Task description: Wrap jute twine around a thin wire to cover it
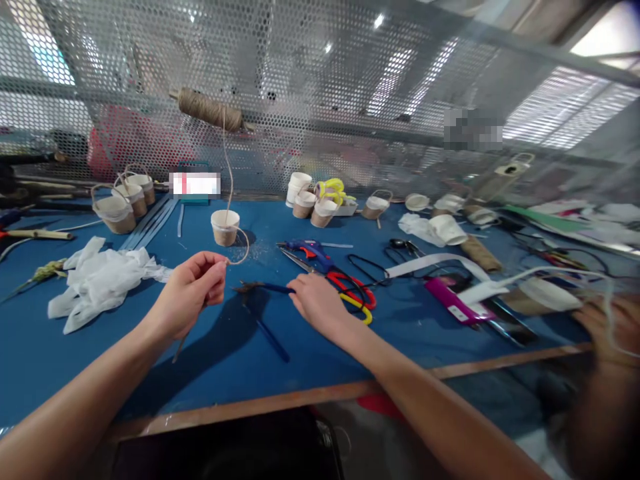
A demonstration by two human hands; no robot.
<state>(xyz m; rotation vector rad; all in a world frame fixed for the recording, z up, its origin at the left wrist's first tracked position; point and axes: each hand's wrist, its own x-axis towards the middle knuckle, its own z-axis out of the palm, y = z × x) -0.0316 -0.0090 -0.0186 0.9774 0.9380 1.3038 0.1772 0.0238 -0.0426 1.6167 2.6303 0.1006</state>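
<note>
My left hand [193, 291] hovers above the blue table [150, 347], fingers pinched on a strand of jute twine [229, 173] that runs up to a spool [207, 110] hung on the mesh wall. The twine loops past a small paper cup [225, 227] partly wrapped in twine. My right hand [317, 303] rests lower, at the table surface, fingers closed around the handle of a dark tool, likely small scissors [260, 288], whose tip points left. A blue glue gun [310, 251] lies just behind that hand.
Red and yellow scissors [356, 293], black scissors [403, 248], white ribbon [435, 263] and a pink cutter [453, 303] lie right. Crumpled white plastic [100, 280] sits left. Finished twine cups [123, 200] and plain cups [313, 200] line the back. Another person's blurred hand [610, 327] is at far right.
</note>
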